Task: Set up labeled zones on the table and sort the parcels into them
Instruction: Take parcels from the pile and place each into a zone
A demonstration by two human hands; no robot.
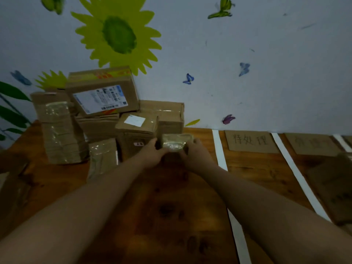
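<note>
Single head view looks forward and down over the table [171, 216] toward the wall [247, 73]

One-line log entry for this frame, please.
phase: sorting | both hands hold small taped parcel | pile left | zones taped, labeled

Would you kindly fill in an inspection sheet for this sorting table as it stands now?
Surface: wooden table, divided by white tape strips.
Job's things: stacked cardboard parcels at back left; small taped parcel held in front of them; cardboard zone label with handwriting between the strips, second label further right.
Clutter: flat cardboard pieces at right edge, blurred.
Hands: left hand and right hand both grip the small taped parcel.
Cables: nothing seen.
Surroundings: wall with sunflower and butterfly decals.
</note>
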